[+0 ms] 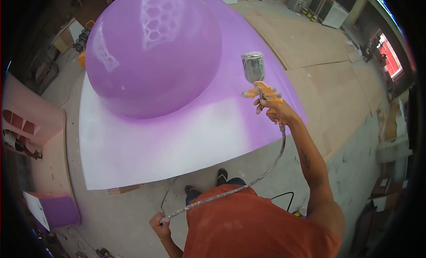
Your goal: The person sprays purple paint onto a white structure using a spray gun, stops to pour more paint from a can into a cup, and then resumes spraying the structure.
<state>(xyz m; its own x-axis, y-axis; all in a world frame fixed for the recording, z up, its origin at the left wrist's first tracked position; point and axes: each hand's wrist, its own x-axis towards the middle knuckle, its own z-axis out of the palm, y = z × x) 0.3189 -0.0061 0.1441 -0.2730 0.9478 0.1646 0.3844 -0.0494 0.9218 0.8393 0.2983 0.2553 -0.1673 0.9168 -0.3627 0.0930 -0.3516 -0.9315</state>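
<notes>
My right hand (274,110) is wrapped round the grip of an orange spray gun (265,93), its nozzle pointing left. A metal paint cup (254,66) stands upright on top of the gun. From the gun's base an air hose (230,193) curves down across my body to my left hand (160,224), which is closed round it at lower left. Before me lies a large panel (199,138), partly purple and still white along its front and left. A big glossy purple dome (155,58) rises from it, and the gun is to the dome's right, above the panel's purple side.
Flat brown boards (328,89) cover the floor at right. A pink piece with cut-out openings (35,125) stands at left, with a purple and white box (55,210) below it. Cardboard and clutter (386,187) line the right edge. The hose hangs near my feet.
</notes>
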